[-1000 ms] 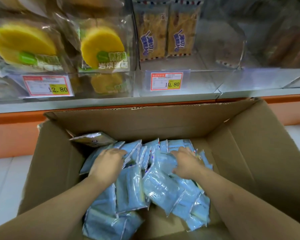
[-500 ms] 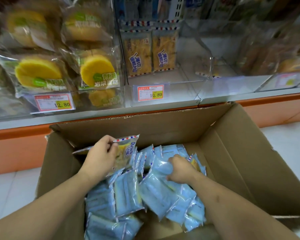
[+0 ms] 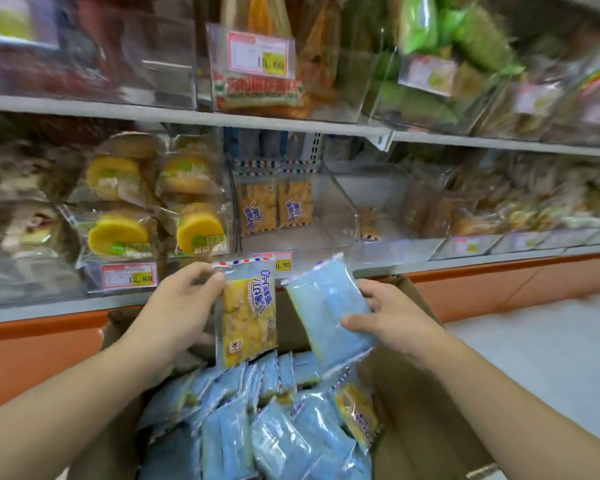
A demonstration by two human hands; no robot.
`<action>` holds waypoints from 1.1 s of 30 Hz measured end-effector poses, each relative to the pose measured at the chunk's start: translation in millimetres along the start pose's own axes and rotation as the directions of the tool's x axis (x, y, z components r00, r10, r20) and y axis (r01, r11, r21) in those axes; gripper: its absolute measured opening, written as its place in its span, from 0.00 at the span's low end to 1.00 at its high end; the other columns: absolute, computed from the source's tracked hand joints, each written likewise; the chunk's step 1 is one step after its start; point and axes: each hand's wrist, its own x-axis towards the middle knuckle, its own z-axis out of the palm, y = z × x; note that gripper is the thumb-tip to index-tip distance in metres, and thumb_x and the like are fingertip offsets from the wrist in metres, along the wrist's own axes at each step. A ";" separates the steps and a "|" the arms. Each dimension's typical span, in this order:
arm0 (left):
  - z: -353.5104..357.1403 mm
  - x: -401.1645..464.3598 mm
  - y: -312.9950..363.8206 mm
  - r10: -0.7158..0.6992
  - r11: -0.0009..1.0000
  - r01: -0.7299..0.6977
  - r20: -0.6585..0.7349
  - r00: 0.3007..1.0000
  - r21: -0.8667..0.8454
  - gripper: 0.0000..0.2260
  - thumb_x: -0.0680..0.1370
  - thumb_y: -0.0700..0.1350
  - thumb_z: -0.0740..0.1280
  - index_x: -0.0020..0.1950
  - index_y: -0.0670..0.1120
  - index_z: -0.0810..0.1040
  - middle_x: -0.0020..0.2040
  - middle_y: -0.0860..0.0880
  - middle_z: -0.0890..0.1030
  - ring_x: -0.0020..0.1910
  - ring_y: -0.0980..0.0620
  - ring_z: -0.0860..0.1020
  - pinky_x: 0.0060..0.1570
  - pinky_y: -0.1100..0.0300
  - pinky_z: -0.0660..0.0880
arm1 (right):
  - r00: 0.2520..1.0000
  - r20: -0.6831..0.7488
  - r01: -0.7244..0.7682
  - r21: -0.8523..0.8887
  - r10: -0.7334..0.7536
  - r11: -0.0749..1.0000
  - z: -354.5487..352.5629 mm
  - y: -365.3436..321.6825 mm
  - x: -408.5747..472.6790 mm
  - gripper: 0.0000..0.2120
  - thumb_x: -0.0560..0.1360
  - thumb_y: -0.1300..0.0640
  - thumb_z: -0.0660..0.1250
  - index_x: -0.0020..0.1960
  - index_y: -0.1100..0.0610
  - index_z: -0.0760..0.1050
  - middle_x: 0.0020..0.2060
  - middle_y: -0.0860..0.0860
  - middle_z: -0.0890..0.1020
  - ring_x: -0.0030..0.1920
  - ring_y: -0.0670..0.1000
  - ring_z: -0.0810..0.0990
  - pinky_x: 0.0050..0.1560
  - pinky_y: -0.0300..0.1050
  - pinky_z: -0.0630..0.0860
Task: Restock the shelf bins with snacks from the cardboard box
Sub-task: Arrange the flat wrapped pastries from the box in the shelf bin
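Observation:
My left hand (image 3: 179,313) grips a snack packet (image 3: 248,317) by its left edge, yellow printed face toward me, upright above the cardboard box (image 3: 426,403). My right hand (image 3: 392,315) holds a second packet (image 3: 328,306), blue back toward me, tilted left. Both packets hang just below the clear shelf bin (image 3: 329,216), which holds two matching yellow packets (image 3: 276,206) at its back. Several more blue packets (image 3: 257,427) fill the box below my hands.
Left of the clear bin, another bin holds yellow cakes (image 3: 198,230) behind a 12.80 price tag (image 3: 129,276). Bins of bread (image 3: 499,202) sit to the right. An upper shelf (image 3: 291,121) carries more bagged snacks. White floor (image 3: 534,358) lies right of the box.
Both hands have risen out of the box, each lifting one packet up toward the shelf bin. My view has tilted upward, showing the upper shelf.

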 end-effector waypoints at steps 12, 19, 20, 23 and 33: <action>8.7 -38.6 35.8 -0.145 0.854 0.239 0.229 0.962 -0.463 0.20 0.85 0.57 0.61 0.63 0.45 0.85 0.53 0.40 0.88 0.44 0.40 0.87 0.39 0.49 0.84 | 0.773 0.037 0.545 -0.551 -0.634 0.632 80.0 -50.0 -62.0 0.30 0.80 0.44 0.69 0.81 0.40 0.66 0.81 0.35 0.63 0.82 0.41 0.57 0.81 0.43 0.56; -8.7 -32.3 27.4 -0.071 0.946 0.147 0.255 0.964 -0.290 0.32 0.70 0.47 0.83 0.72 0.44 0.77 0.59 0.42 0.87 0.58 0.40 0.86 0.66 0.39 0.77 | 0.817 0.087 0.540 -0.463 -0.571 0.703 75.7 -57.3 -59.3 0.29 0.83 0.52 0.69 0.81 0.40 0.65 0.79 0.30 0.61 0.82 0.37 0.53 0.81 0.37 0.52; -9.0 -30.0 26.5 -0.062 0.949 0.132 0.242 0.968 -0.286 0.29 0.71 0.42 0.81 0.70 0.43 0.78 0.58 0.41 0.87 0.57 0.39 0.86 0.66 0.38 0.77 | 0.815 -0.003 0.523 -0.427 -0.579 0.738 72.5 -57.6 -57.3 0.29 0.82 0.57 0.70 0.80 0.41 0.68 0.77 0.30 0.66 0.80 0.36 0.57 0.79 0.33 0.55; -8.9 -28.6 32.7 -0.032 0.956 0.098 0.234 0.972 -0.278 0.21 0.73 0.38 0.76 0.66 0.44 0.80 0.56 0.41 0.88 0.55 0.38 0.86 0.61 0.43 0.80 | 0.821 -0.231 0.411 -0.396 -0.522 0.821 58.9 -60.8 -49.9 0.30 0.79 0.61 0.73 0.75 0.39 0.70 0.72 0.28 0.69 0.74 0.29 0.63 0.69 0.22 0.59; -4.9 -16.6 35.8 -0.095 0.913 0.167 0.203 0.975 -0.372 0.10 0.76 0.50 0.73 0.51 0.46 0.89 0.47 0.46 0.88 0.46 0.42 0.84 0.57 0.45 0.77 | 0.944 -0.159 0.217 -0.360 -0.289 0.907 49.6 -58.8 -40.0 0.17 0.73 0.50 0.81 0.59 0.44 0.81 0.51 0.41 0.84 0.52 0.40 0.81 0.54 0.38 0.77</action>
